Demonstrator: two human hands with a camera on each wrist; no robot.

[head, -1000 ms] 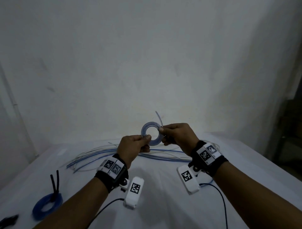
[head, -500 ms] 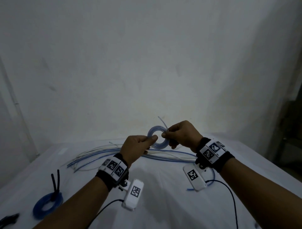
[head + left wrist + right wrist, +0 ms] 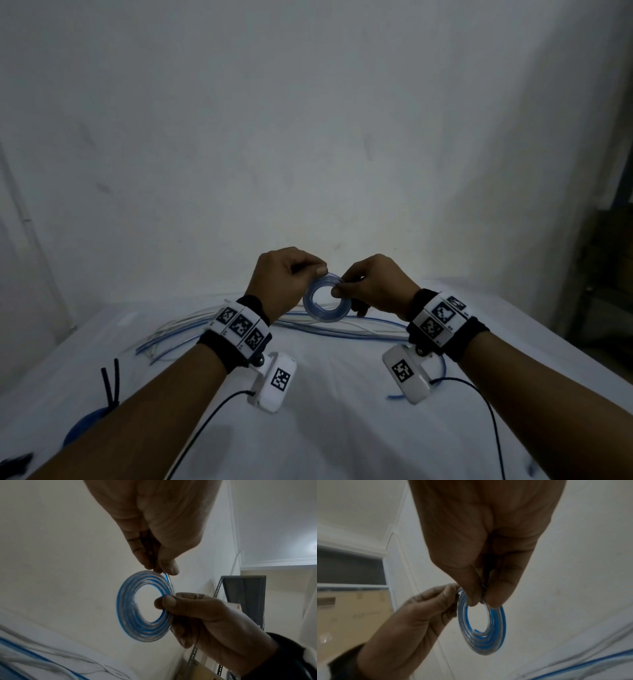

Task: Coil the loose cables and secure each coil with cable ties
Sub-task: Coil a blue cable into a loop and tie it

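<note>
Coil (image 3: 326,305) sits at frame centre, above the bench (image 3: 342,428), pinched at its top by left hand (image 3: 284,277) and right hand (image 3: 373,284). No tie fitted yet. Risk: either grip loosening lets the springy turns unwind.

Coil (image 3: 326,306) clear, blue-striped; wristbands (image 3: 239,325) black-white checkered; table (image 3: 342,428) white.

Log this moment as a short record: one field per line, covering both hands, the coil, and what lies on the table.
left hand: pinches the coil's top edge
right hand: pinches the coil's right side
coil: clear-and-blue cable, flat spiral, held above the table, no tie visible on it
loose cables: spread uncoiled on the table
blue coil: at near left, black tie sticking up
table: white cover
</note>
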